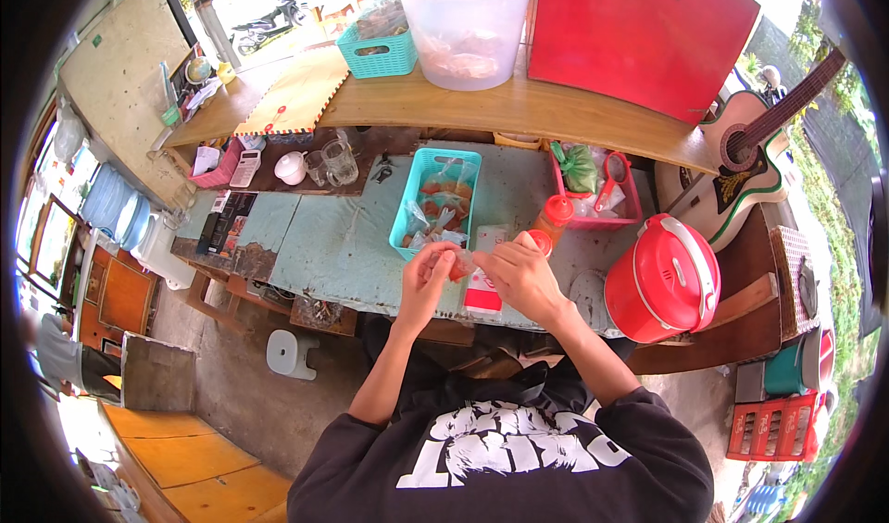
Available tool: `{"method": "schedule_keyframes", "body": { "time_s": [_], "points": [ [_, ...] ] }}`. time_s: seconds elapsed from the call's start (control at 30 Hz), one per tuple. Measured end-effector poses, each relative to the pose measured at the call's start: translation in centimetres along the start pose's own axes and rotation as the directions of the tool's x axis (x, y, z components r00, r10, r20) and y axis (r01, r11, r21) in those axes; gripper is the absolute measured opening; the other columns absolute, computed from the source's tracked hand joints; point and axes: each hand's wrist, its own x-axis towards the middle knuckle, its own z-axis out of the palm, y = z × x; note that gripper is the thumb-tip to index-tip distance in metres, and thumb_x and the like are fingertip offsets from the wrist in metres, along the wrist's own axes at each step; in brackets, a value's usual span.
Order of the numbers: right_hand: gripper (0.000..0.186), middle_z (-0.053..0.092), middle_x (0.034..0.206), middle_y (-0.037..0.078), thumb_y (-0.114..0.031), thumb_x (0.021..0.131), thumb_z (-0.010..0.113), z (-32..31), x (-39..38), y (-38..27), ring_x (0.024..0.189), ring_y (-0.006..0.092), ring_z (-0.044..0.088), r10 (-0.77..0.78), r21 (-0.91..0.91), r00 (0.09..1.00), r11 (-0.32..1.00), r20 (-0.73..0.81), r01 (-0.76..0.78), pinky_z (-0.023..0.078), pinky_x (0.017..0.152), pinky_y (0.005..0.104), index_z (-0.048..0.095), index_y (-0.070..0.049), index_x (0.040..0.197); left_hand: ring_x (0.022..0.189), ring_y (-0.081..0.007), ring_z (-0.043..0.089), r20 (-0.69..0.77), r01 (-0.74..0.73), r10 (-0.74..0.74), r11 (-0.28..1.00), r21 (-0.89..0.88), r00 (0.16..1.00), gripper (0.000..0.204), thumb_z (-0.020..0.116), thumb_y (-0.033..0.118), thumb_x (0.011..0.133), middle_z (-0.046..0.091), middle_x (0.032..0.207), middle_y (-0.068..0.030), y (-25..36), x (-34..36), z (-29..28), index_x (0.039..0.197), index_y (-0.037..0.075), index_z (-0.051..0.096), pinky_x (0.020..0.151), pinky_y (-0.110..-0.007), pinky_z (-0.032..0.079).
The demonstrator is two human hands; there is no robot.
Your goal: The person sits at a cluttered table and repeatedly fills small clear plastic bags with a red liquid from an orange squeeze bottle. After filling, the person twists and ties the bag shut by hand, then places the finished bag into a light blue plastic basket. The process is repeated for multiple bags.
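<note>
Close together over the near edge of the table, my left hand (426,282) and my right hand (520,275) pinch a small clear plastic bag (460,266) with orange-red contents between them. Just beyond them stands a turquoise basket (411,190) holding several small plastic bags (446,199) with orange-brown contents. Beneath my hands lies a red-and-white packet (482,299). An orange squeeze bottle (555,214) is beside my right hand, and a red round-topped container (540,240) is partly hidden behind that hand.
On my right are a red cooler jug (662,280), a pink basket (607,210) of bags and red scissors, and a guitar (741,171). A raised wooden shelf (389,105) bears a clear tub (463,32). Glass mugs (339,162) stand left; a white stool (291,354) is below.
</note>
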Motion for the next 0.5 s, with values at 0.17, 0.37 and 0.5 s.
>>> {"method": "schedule_keyframes", "body": {
  "time_s": [0.17, 0.37, 0.5],
  "points": [
    [0.028, 0.057, 0.072, 0.003, -0.003, 0.076, 0.07, 0.5, 0.2, 0.3, 0.067, 0.0206, 0.057, -0.074, -0.061, 0.997, 0.996, -0.027, 0.072, 0.041, 0.071, 0.0346, 0.068, -0.008, 0.104, 0.094, -0.0107, 0.061, -0.011, 0.029, -0.029, 0.999, -0.024, 1.0, 0.025, 0.057, 0.019, 0.103, 0.067, 0.105, -0.0058, 0.3, 0.1, 0.3, 0.118, 0.0, 0.061, 0.082, -0.027, 0.047],
    [0.016, 0.059, 0.071, 0.006, -0.004, 0.083, 0.07, 0.4, 0.4, 0.3, 0.064, 0.0232, 0.056, 0.042, 0.065, 0.998, 0.997, -0.045, -0.039, 0.039, 0.067, 0.0354, 0.071, -0.007, 0.098, 0.112, -0.0252, 0.059, -0.001, -0.454, 0.588, 0.625, 0.635, 0.809, 0.034, 0.07, 0.013, 0.089, 0.058, 0.133, -0.013, 0.9, -0.5, 1.7, 0.121, 0.005, 0.059, 0.098, -0.04, 0.043],
    [0.011, 0.06, 0.071, 0.008, -0.005, 0.085, 0.071, 0.3, 0.7, 0.2, 0.062, 0.026, 0.054, 0.119, 0.162, 0.992, 0.981, -0.046, -0.11, 0.038, 0.067, 0.0355, 0.071, -0.006, 0.095, 0.118, -0.0313, 0.057, 0.27, -0.555, 0.641, 0.294, 0.778, 0.718, 0.051, 0.076, 0.006, 0.078, 0.055, 0.14, -0.0124, 0.5, -0.3, 1.9, 0.125, 0.005, 0.056, 0.103, -0.046, 0.039]
  ]
}}
